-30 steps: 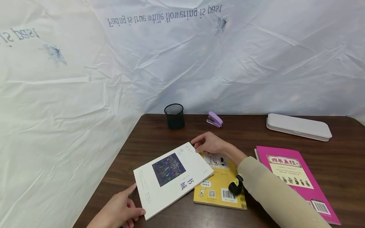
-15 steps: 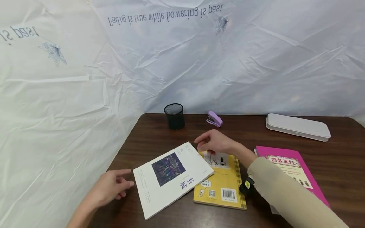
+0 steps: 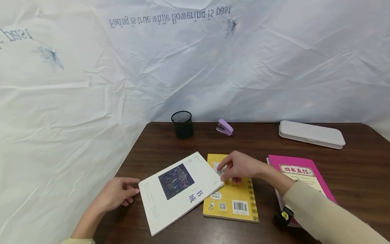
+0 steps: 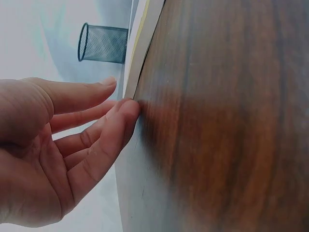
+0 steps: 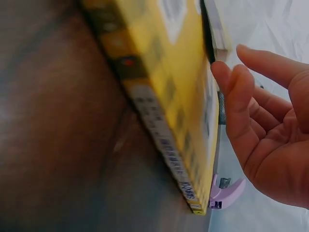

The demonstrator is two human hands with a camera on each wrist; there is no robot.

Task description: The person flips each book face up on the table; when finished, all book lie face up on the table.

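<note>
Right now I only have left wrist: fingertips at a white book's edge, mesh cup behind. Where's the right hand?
Observer: The right hand is over the yellow book, at the corner of the white book.
Operator: Do those books overlap?
Observer: Yes, the white book's right corner lies on the yellow book's left edge.
Operator: Is the right hand gripping anything?
Observer: No. The right wrist view shows its fingers loosely extended beside the book edges, curled round nothing.
</note>
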